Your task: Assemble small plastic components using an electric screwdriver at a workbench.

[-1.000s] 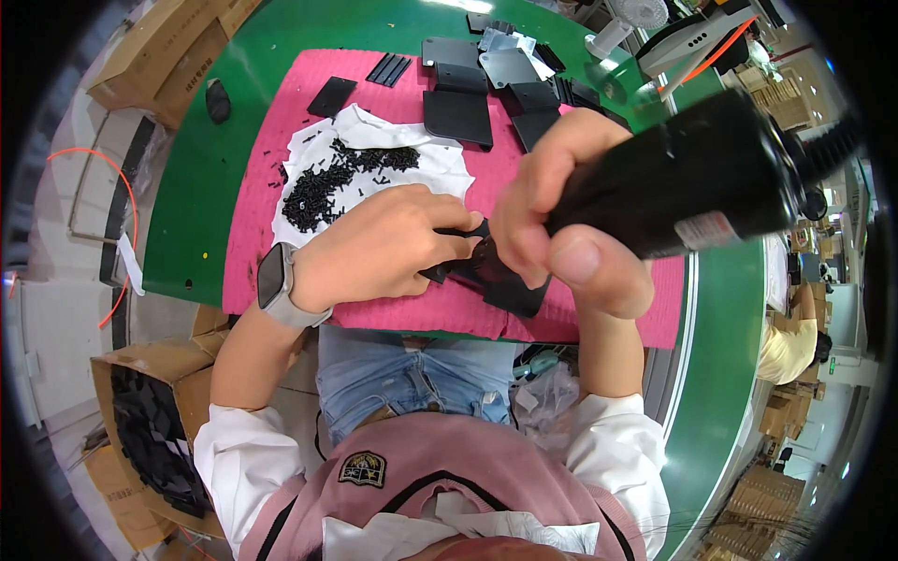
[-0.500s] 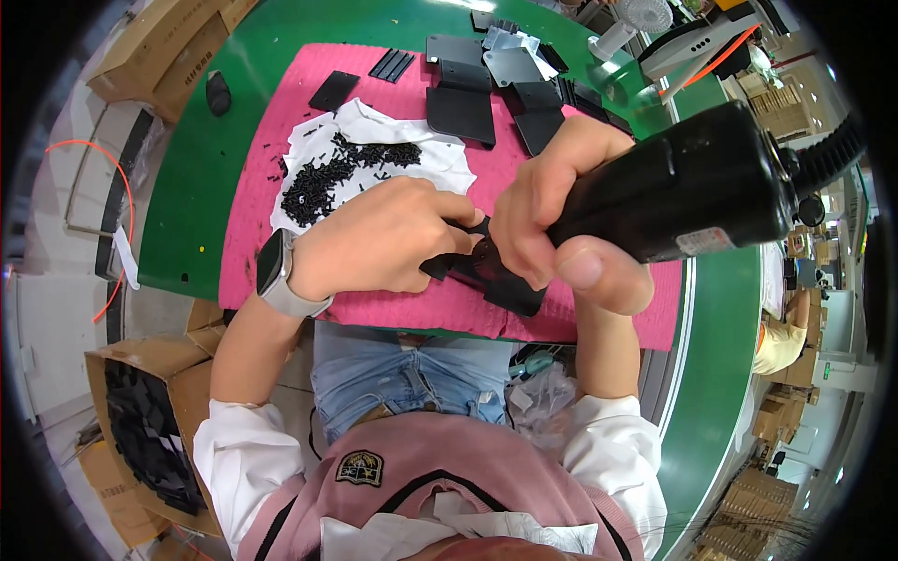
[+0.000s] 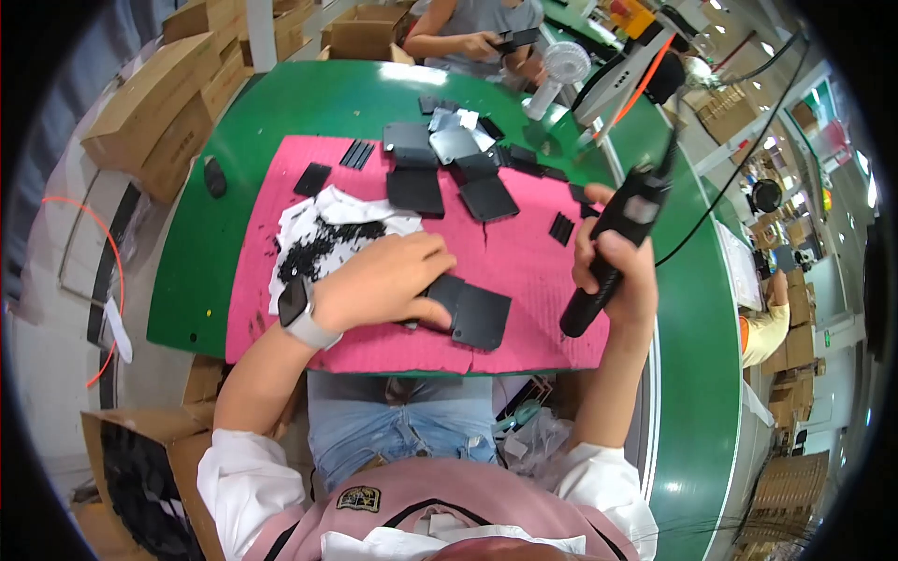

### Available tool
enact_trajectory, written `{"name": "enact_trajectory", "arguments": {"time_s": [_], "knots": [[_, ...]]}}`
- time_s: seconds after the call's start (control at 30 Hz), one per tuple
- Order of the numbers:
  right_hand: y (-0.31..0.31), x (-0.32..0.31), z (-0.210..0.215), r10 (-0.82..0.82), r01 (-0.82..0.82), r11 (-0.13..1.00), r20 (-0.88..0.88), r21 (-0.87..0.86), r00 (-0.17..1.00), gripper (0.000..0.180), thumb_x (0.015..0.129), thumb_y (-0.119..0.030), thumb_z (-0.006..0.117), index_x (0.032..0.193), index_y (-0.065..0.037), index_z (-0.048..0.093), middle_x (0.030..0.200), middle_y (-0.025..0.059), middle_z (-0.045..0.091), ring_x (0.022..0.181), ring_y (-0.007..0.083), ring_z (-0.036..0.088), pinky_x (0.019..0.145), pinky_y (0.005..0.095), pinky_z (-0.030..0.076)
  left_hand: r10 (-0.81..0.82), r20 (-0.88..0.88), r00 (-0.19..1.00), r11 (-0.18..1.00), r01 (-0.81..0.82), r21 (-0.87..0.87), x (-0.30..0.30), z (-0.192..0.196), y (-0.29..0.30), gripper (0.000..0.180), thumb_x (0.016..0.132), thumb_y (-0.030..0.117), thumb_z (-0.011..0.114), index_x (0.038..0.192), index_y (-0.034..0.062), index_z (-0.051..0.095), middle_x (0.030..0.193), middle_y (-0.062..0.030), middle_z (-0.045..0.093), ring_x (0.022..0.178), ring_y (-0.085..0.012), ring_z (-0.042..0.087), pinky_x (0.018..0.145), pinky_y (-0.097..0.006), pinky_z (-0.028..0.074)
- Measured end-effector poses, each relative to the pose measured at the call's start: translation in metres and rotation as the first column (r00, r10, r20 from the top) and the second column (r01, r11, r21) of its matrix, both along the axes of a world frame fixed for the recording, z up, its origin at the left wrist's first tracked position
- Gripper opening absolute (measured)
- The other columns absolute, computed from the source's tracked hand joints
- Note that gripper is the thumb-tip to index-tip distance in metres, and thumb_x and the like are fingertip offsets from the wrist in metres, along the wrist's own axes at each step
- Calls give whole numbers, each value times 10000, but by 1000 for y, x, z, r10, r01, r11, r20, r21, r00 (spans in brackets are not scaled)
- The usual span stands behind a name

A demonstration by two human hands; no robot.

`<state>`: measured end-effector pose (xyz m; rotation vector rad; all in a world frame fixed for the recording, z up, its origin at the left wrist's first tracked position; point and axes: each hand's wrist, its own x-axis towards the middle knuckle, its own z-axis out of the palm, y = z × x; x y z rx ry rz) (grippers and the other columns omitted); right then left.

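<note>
One black plate piece (image 3: 484, 316) is lying on the pink mat (image 3: 543, 318) in front of me, with two flat parts showing side by side. My left hand (image 3: 385, 282) is touching its left side, with my thumb by the edge, but I cannot tell if my fingers are pinching it tight. My right hand (image 3: 631, 271) is wrapping its fingers around a black power tool (image 3: 642, 199), which is pointing down toward the mat, well apart from the piece. I think I am partway through the work on this one, but I am not seeing if a screw is in it. Lots of little black screws (image 3: 318, 254) are waiting on the white cloth (image 3: 297, 222), so much seems left. More black plates (image 3: 416, 193) are sitting near the back, and I cannot tell if they are finished. A second ago, the tool was looming over the piece and my right hand was hiding part of it. Now the tool is standing off to the right, the piece is showing better, and another person's hand (image 3: 482, 44) is showing past the table.
</note>
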<state>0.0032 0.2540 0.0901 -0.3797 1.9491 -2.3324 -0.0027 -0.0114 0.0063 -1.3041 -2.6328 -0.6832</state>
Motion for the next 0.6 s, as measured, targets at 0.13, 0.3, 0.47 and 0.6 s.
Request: {"name": "enact_trajectory", "arguments": {"time_s": [0.13,0.3,0.47,0.6], "knots": [[73,-26,-66,-418,373,763,-37,528,908,576,740,-231,730,1206,13,494,867,60,566,734,135,538,676,289,446,-77,-7,997,997,77,20,12,3,-2,701,671,489,716,1117,-13,515,954,-123,570,917,-293,569,763,-384,453],[97,-35,-102,-360,644,214,-554,734,751,626,745,-255,711,1246,29,467,1108,223,545,993,344,553,863,378,446,-16,-52,999,998,19,62,32,12,4,675,603,473,750,1048,17,527,838,-103,532,732,-282,597,605,-376,457],[10,4,-75,-32,772,287,-799,568,600,549,782,-79,660,1287,-20,455,1234,198,475,1115,346,498,943,397,402,231,209,950,752,-311,582,64,25,-6,550,666,392,793,973,15,536,761,-157,589,666,-347,611,583,-383,466],[-64,58,-72,233,-211,928,-36,307,972,643,724,33,655,1324,26,425,1297,126,498,1201,223,464,1015,345,361,175,261,949,634,-311,708,74,22,-15,624,679,388,784,1047,-45,526,822,-211,606,760,-384,618,673,-404,477]]}}
